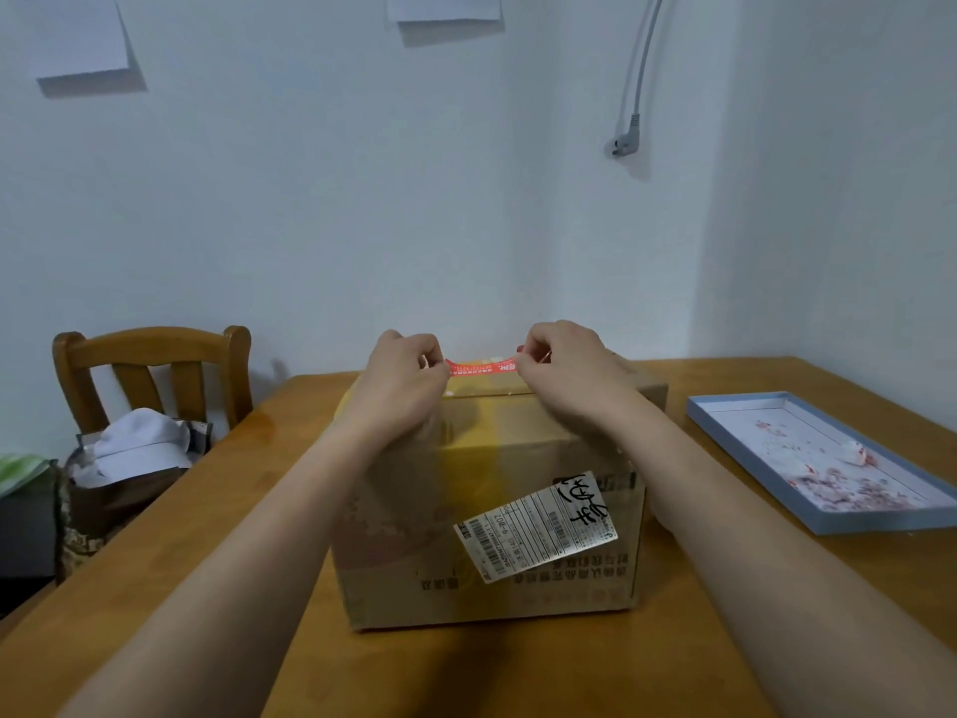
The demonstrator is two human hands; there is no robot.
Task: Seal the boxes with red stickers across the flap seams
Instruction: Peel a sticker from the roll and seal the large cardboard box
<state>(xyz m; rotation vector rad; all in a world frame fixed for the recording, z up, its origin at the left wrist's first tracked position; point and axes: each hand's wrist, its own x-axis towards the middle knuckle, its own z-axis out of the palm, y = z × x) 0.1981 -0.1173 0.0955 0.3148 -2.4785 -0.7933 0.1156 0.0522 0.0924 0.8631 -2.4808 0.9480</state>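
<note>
We see a pale blue wall (362, 199) behind a brown wooden surface (725, 640). Our left hand (401, 375) pinches the left end of a red sticker (482, 366). Our right hand (567, 373) pinches the right end. The fingers of both hands are curled in tight on it. The sticker is pulled flat between the two hands, just above the far top edge of a cardboard box (492, 510). We cannot tell if the sticker touches the box.

The box sits in the middle of the surface. Its top flaps look closed, and our arms reach over it. A white label (536, 528) with black lines and writing is stuck crooked on the side that faces us.

To the right of the box lies a flat blue tray (823, 458). It has a white inside with little red bits in it. To the left, next to the surface, stands a wooden chair (150, 375). A bag with white cloth (137, 448) rests on the seat. A gray plug (624, 142) hangs on its cord down the wall, and sheets of white paper (77, 33) are stuck up high.
</note>
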